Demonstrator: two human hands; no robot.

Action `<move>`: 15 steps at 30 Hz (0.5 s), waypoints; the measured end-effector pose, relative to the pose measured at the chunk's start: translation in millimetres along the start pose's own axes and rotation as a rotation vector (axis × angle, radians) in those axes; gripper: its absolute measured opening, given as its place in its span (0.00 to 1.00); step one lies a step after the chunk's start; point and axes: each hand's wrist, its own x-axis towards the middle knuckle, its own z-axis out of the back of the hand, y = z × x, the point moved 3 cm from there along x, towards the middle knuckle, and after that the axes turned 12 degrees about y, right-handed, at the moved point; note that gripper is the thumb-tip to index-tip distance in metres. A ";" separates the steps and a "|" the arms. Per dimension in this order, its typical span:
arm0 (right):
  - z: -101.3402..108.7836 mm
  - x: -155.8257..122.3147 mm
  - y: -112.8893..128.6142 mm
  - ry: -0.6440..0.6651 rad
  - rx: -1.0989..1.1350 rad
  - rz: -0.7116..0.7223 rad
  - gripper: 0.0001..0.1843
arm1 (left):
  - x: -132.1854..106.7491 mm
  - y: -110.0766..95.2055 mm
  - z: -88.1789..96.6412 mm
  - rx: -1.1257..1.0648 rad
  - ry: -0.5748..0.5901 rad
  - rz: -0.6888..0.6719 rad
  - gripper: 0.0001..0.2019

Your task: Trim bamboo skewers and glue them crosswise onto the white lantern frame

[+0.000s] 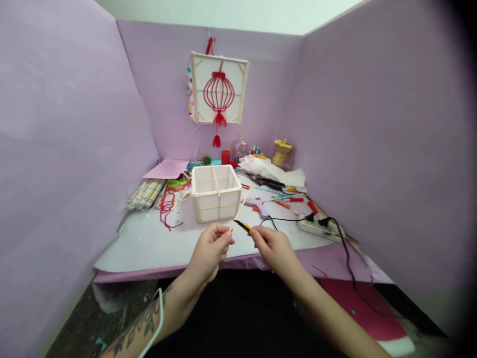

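My left hand (212,247) is closed in a pinch on a thin wooden stick (241,204), which slants up and away to the right. In my right hand (274,246) is a craft knife (243,225) with a yellow and black body. Its dark blade points left at the stick, close to my left fingertips; I cannot tell whether they touch. Just beyond both hands stands a box-shaped lantern frame (218,213) of pale sticks with white panels. Its top is open, and one stick (215,180) lies across the rim.
A finished-looking lantern (238,92) with red decoration hangs at the back wall. Right of the frame lie a glue gun (257,203), pliers (270,183) and a corded power strip (320,229). Red cord (167,204) and bundled sticks (146,194) lie left.
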 end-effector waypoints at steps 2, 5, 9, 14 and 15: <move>-0.8 -4.7 6.4 -0.114 -0.208 0.075 0.18 | 0.5 -0.7 0.1 -0.007 -0.005 -0.005 0.18; -0.7 -7.1 11.2 -0.159 -0.331 0.097 0.19 | 0.0 -1.5 0.4 -0.013 -0.012 -0.013 0.17; 5.5 0.5 6.8 0.068 -0.032 0.005 0.18 | -2.4 -1.7 1.4 0.027 -0.002 -0.014 0.16; 8.0 7.3 -5.7 0.335 0.387 -0.167 0.19 | -3.7 -3.0 0.5 0.068 0.032 -0.020 0.15; 7.1 7.3 -7.6 0.370 0.455 -0.180 0.19 | -3.6 -3.7 0.1 0.069 0.035 -0.024 0.16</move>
